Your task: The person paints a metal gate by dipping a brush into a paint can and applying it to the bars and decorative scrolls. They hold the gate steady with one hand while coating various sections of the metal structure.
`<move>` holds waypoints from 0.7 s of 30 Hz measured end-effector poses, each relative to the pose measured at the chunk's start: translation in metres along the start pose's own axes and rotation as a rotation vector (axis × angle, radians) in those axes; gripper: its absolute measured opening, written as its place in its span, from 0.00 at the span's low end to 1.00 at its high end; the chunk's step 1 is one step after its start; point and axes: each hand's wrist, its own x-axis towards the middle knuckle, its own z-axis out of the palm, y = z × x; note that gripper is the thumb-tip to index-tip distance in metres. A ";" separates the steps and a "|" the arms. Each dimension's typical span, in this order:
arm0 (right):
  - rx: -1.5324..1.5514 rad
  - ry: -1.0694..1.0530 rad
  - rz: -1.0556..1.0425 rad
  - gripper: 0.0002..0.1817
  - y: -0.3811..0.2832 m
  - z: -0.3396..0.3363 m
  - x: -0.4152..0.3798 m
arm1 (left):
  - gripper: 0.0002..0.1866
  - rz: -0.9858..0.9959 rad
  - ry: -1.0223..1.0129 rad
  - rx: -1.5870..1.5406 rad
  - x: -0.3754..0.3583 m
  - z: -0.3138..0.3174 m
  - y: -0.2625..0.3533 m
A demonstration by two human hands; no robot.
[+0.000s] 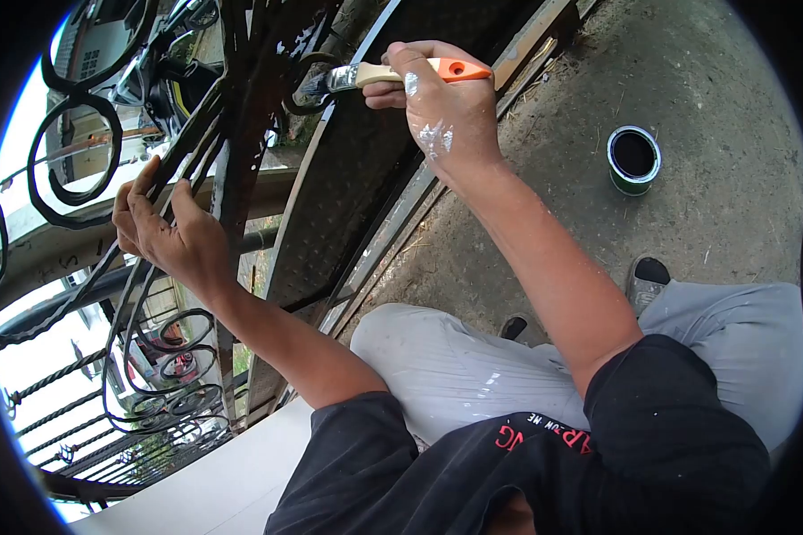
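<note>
My right hand (446,116) grips a paintbrush (375,75) by its pale wooden handle, which ends in an orange tip. Its dark, wet-looking bristles meet a small curled bar on the black wrought-iron gate (236,169). White paint marks the back of this hand. Farther left, my left hand (174,227) is wrapped round slim twisted bars of the same ironwork. Silvery bare patches show on the upright near the brush. An open paint can (633,160) with dark paint inside and a whitish rim stands on the ground to the right.
Rough concrete ground (544,232) lies under my feet, with straw bits along the gate's lower rail (393,223). A motorcycle (169,80) is visible behind the scrollwork. My bent knee (401,339) is close to the gate, and a white surface (214,481) is at lower left.
</note>
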 end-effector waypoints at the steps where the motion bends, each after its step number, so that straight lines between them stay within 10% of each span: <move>1: 0.057 -0.015 0.000 0.13 0.005 0.006 -0.001 | 0.17 -0.026 0.005 -0.038 0.001 0.001 -0.001; 21: -0.434 -0.166 -0.331 0.12 -0.005 0.001 0.009 | 0.14 -0.100 0.052 -0.010 0.005 0.002 0.009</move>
